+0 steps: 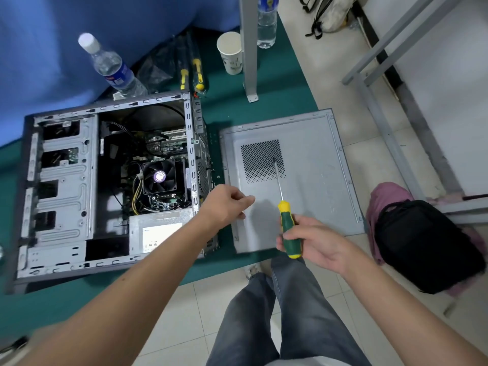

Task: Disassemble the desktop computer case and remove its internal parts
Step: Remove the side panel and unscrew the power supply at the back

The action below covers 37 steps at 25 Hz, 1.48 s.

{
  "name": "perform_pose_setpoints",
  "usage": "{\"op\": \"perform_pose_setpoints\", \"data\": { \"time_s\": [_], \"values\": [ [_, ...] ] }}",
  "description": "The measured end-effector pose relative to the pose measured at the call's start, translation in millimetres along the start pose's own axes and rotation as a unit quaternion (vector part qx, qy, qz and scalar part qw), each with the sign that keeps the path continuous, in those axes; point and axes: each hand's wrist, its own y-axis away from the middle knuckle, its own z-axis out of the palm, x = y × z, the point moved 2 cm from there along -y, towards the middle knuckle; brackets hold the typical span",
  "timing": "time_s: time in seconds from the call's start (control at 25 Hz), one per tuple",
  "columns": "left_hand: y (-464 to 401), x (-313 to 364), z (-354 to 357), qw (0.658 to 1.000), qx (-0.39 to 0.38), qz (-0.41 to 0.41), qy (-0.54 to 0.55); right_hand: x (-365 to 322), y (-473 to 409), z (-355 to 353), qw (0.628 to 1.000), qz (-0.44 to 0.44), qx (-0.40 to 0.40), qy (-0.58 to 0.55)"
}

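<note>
case: the open grey metal desktop computer case lies on its side on the green table mat, left of both hands, its inside facing up.
inside the case: a black cpu cooler fan with a purple hub sticker sits near the middle; a grey power supply box with a white label lies at the near edge; a grey perforated drive cage fills the left part.
side panel: the removed grey metal side panel with a dotted vent patch lies flat on the mat just right of the case, its right part hanging past the mat edge.
left hand: the left hand reaches across the near right corner of the case, over the gap between case and panel; its fingers are loosely curled with the thumb and forefinger stretched toward the panel, and it holds nothing that can be seen.
right hand: the right hand grips the green and yellow handled screwdriver around its handle, above the near edge of the side panel; the thin metal shaft points away toward the vent patch.
hands to case: the left hand is just beside the case wall; the right hand is apart from the case, over the panel.
behind the case: a clear plastic water bottle with a blue label, a white paper cup, and two yellow handled tools in a clear sleeve.
floor: a black backpack on pink cloth lies to the right.
</note>
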Motion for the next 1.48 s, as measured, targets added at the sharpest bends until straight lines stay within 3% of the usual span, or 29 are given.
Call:
{"op": "perform_pose_setpoints", "data": {
  "time_s": [0.16,0.48,0.56,0.6,0.64,0.68,0.76,0.88,1.04,1.24,1.48],
  "values": [
    [20.0,-3.7,-3.3,0.986,-0.041,-0.049,0.155,-13.9,-16.8,43.3,0.969,-0.131,0.093,0.189],
    [31.0,0.1,-12.3,0.959,-0.039,-0.094,0.264,-16.9,-29.6,63.7,0.913,-0.230,0.159,0.297],
    [35.6,-2.8,-19.3,0.981,0.008,-0.043,0.189,-17.2,-35.7,64.9,0.905,-0.235,0.163,0.314],
    [36.1,-7.4,-27.9,0.992,0.085,0.019,0.092,-17.7,-41.1,65.7,0.901,-0.235,0.175,0.320],
    [37.0,-12.6,-38.2,0.979,0.182,0.092,-0.021,-18.5,-48.0,66.0,0.894,-0.235,0.194,0.328],
    [37.5,-19.2,-48.4,0.945,0.271,0.149,-0.106,-18.9,-56.8,66.5,0.886,-0.232,0.215,0.339],
    [31.8,-37.7,-64.1,0.914,0.343,0.142,-0.163,-19.6,-75.5,69.7,0.873,-0.219,0.242,0.362],
    [17.0,-65.2,-61.2,0.911,0.325,0.066,-0.247,-18.1,-109.7,80.1,0.867,-0.201,0.236,0.390],
    [10.6,-72.1,-60.7,0.902,0.338,0.089,-0.255,-18.6,-153.9,93.1,0.831,-0.186,0.260,0.455],
    [9.0,-71.8,-59.2,0.904,0.327,0.082,-0.261,-18.5,-174.5,98.1,0.815,-0.183,0.302,0.460],
    [10.0,-74.1,-59.0,0.910,0.314,0.083,-0.257,7.0,-127.8,63.9,0.879,-0.187,0.287,0.331]
  ]
}}
